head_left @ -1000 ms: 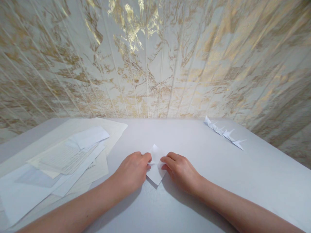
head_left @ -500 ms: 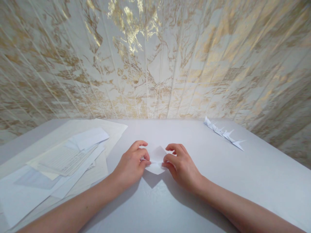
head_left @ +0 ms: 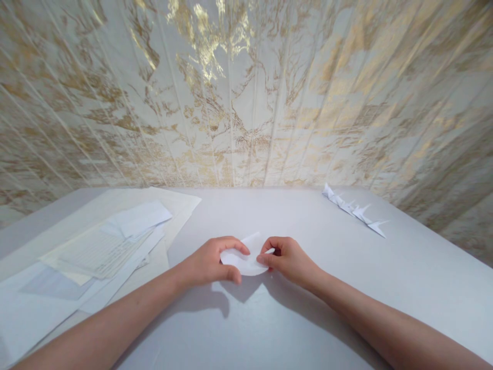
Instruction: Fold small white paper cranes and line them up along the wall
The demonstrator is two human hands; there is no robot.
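A small sheet of white paper, bent and partly folded, is held above the middle of the table. My right hand pinches its right corner between thumb and fingers. At the other end, my left hand has its thumb and index finger spread apart around the left part of the sheet. The left thumb stands off the paper, in front of it. Whether the hidden left fingers touch the sheet from behind I cannot tell.
To the left lie overlapping papers, some with printed lines, on larger cream sheets. Several folded white paper cranes stand in a row at the back right of the white table. A gold-patterned wall covering rises behind.
My left hand has opened from its pinch, the thumb moving away from the paper. The creased sheet has spread into a curved shape. My right hand keeps its pinch.
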